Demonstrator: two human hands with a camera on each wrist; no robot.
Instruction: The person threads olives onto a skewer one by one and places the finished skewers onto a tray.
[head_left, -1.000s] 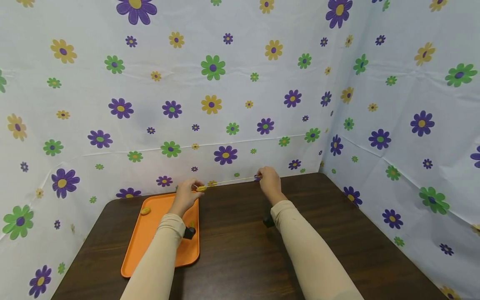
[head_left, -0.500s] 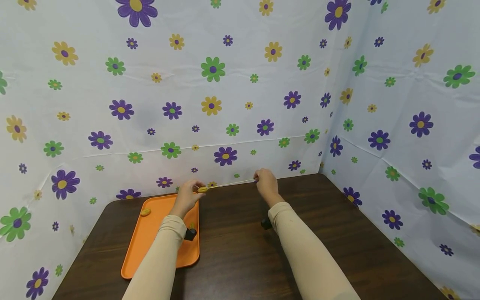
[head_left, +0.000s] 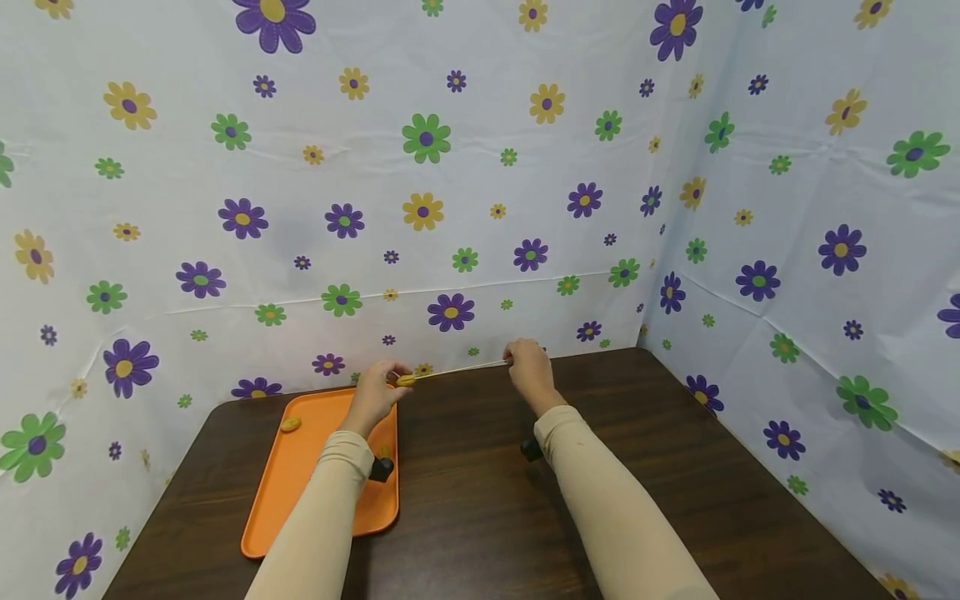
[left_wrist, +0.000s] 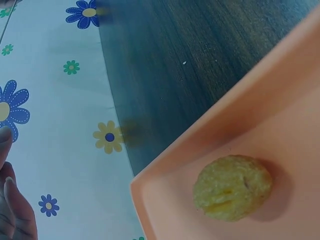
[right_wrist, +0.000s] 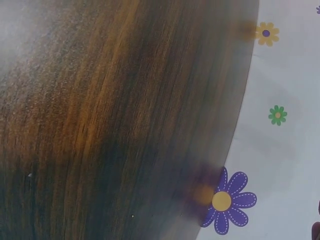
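In the head view, my left hand (head_left: 372, 393) pinches a small yellow oval piece (head_left: 406, 380) over the back right corner of an orange tray (head_left: 270, 492). A thin pale thread (head_left: 457, 368) runs from that piece across to my right hand (head_left: 531, 373), whose fingertips pinch its other end above the table's back edge. The left wrist view shows the left fingers (left_wrist: 17, 210) at the far left, and a lumpy, rounded yellow piece (left_wrist: 232, 187) lying in the tray. In the right wrist view only a sliver of fingers (right_wrist: 317, 231) shows at the right edge.
Another yellow piece (head_left: 385, 451) lies at the tray's right side, partly hidden by the left wrist's black camera (head_left: 382, 469). The dark wood table (head_left: 465, 500) meets a flower-printed sheet (head_left: 465, 183) at the back and right.
My right hand has shifted slightly left and down toward the left hand, still pinching the thread. The left hand with the yellow piece has barely moved.
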